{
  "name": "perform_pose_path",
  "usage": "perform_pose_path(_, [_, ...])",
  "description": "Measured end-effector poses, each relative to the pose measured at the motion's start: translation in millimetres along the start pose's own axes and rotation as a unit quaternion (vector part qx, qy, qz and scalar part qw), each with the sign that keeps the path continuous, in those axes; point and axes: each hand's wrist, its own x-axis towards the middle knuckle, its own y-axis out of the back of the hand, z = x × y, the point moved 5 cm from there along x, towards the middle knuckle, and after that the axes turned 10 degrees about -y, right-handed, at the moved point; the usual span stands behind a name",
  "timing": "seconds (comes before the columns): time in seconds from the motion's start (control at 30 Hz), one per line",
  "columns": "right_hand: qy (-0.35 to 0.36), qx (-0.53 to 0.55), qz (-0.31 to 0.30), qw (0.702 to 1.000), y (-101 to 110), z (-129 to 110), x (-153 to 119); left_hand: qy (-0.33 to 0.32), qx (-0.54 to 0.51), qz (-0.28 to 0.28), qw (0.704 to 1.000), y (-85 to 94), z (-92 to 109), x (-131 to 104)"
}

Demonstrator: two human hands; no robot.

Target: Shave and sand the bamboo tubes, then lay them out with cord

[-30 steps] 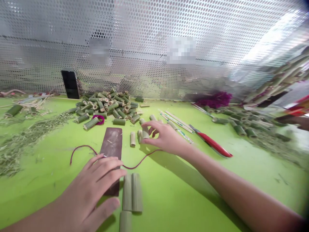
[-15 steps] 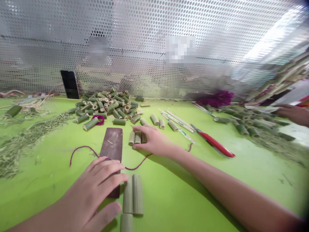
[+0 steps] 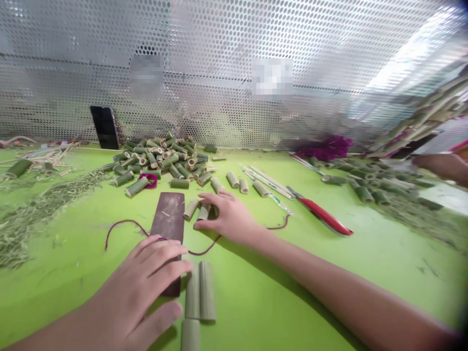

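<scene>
My left hand (image 3: 142, 287) lies with its fingers spread over the lower part of a flat brown strip (image 3: 168, 212). Its fingertips come close to two longer bamboo pieces (image 3: 207, 292) lying side by side, with part of another below them. Right of the strip, my right hand (image 3: 234, 217) has thumb and fingers curved around a short bamboo piece (image 3: 203, 212); at least one more piece is partly hidden behind the fingers. A separate short bamboo tube (image 3: 190, 209) tilts beside the strip. A purple cord (image 3: 126, 222) runs across the strip and under my right wrist.
A heap of cut bamboo tubes (image 3: 164, 156) stands at the back, near a phone (image 3: 105, 127). A red-handled knife (image 3: 323, 214) and thin packaged sticks (image 3: 270, 183) lie at right. Shavings (image 3: 47, 209) cover the left. Another person's hand (image 3: 444, 165) is at far right.
One short bamboo piece has separated from the row at my right hand and now tilts nearer the strip. The right hand moved slightly left and down; my left hand stays put.
</scene>
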Motion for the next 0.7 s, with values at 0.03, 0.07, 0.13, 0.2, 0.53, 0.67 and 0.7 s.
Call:
perform_pose_path(0.03, [-0.012, -0.009, 0.007, 1.000, 0, -2, -1, 0.001, -0.001, 0.008, 1.000, -0.4, 0, 0])
perform_pose_path(0.07, [-0.019, -0.020, 0.013, 1.000, 0, -4, -2, 0.004, -0.003, 0.013, 1.000, -1.1, 0, -1])
perform_pose_path(0.13, [-0.027, -0.042, 0.020, 0.999, -2, -10, -2, 0.017, -0.006, 0.023, 1.000, -2.6, 0, -2])
perform_pose_path(0.2, [-0.028, -0.062, 0.021, 0.997, -3, -16, -1, 0.032, -0.005, 0.031, 0.999, -3.6, -2, -4])
perform_pose_path(0.53, [-0.027, -0.079, 0.032, 0.996, -7, -33, 6, 0.034, 0.004, 0.065, 0.997, -3.1, -4, -6])
perform_pose_path(0.67, [-0.026, -0.024, 0.018, 0.999, -5, -25, 6, 0.044, -0.015, 0.069, 0.997, -2.3, -5, -6])
perform_pose_path(0.7, [-0.007, -0.016, 0.023, 1.000, -4, -23, 4, 0.053, -0.026, 0.072, 0.996, -1.6, -6, -5])
